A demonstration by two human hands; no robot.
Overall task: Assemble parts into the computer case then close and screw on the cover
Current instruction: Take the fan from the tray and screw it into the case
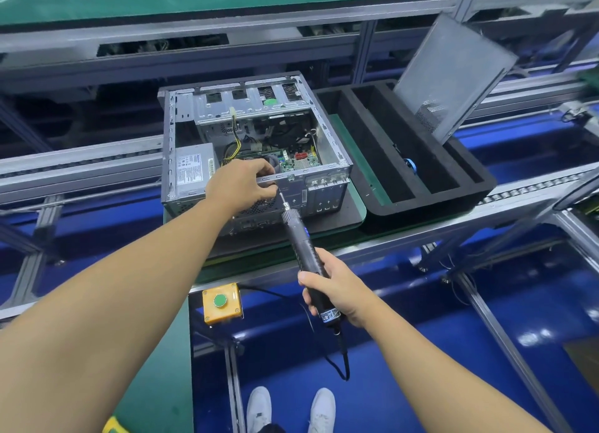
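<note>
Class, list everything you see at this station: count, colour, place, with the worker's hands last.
computer case: one, grey, open, centre of the line
power supply: one, silver, inside the case, left
motherboard: one, green, inside the case, right
foam tray: one, black, right of the case
cover panel: one, grey, tilted in the foam tray
electric screwdriver: one, black, tip at the case's near wall
button box: one, yellow, green button, below the case
shoes: two, white, bottom centre
left hand: one, gripping the case's near edge
right hand: one, gripping the screwdriver
</note>
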